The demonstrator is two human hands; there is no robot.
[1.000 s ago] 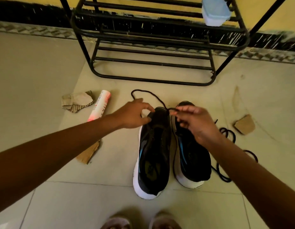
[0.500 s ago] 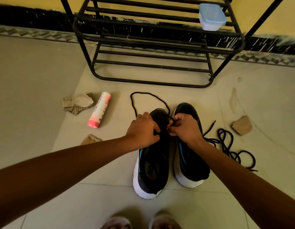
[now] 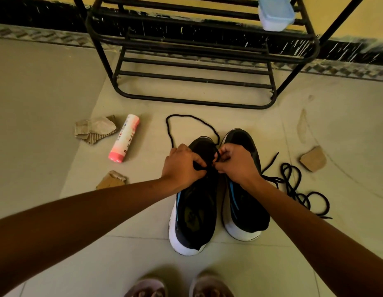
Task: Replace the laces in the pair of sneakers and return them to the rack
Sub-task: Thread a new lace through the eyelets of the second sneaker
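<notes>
A lidded tub [image 3: 276,12] is sitting on the rack [image 3: 195,101], contents unclear. The sneakers [image 3: 192,215] are standing on the floor, toes pointing toward the rack; the left hand [image 3: 182,166] and right hand [image 3: 237,162] are both pinching the lace [image 3: 169,131].

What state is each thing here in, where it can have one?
left hand, pinches the lace.
right hand, pinches the lace.
lace, looped beyond the left sneaker.
left sneaker, upright, being laced.
right sneaker, upright beside it.
loose lace, tangled on the floor.
pink tube, lying on its side.
container, lid on.
</notes>
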